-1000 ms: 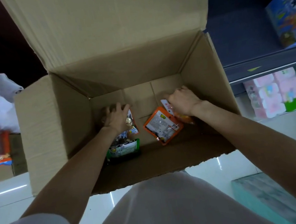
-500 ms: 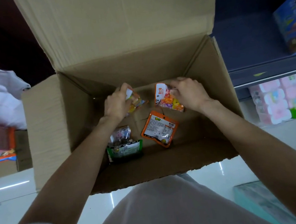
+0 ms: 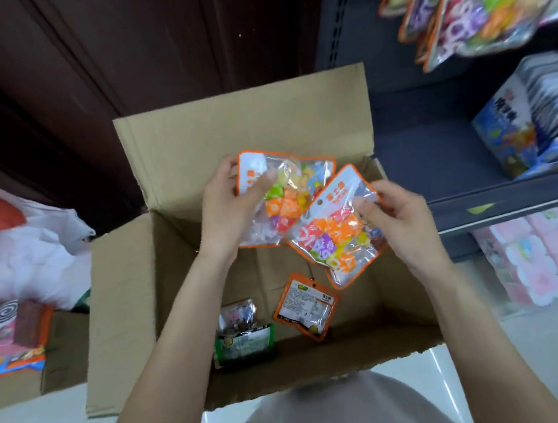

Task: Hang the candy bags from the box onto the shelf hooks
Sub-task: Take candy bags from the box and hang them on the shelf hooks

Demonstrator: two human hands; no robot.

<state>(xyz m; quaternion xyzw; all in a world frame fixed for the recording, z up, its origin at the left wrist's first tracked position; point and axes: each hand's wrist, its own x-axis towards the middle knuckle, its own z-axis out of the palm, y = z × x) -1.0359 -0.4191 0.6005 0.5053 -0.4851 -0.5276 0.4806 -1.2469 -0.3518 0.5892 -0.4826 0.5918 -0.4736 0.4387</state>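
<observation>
My left hand (image 3: 227,210) grips an orange-edged clear candy bag (image 3: 285,183) full of coloured sweets, held above the open cardboard box (image 3: 124,296). My right hand (image 3: 399,219) pinches a second, similar candy bag (image 3: 335,236) that overlaps the first one's lower right. On the box floor lie an orange-edged bag (image 3: 306,306) showing its label side and a green-bottomed bag (image 3: 242,332). More candy bags (image 3: 476,1) hang on the shelf at the upper right.
A dark shelf unit (image 3: 453,144) stands to the right with a blue carton (image 3: 517,131) and pink packs (image 3: 537,256) below. White plastic bags (image 3: 24,258) and a low box of goods (image 3: 16,342) sit at the left. A dark wooden door is behind.
Both hands have risen out of the box, each lifting a candy bag from the box floor to above it. The view has tilted up, bringing the hanging bags into sight.
</observation>
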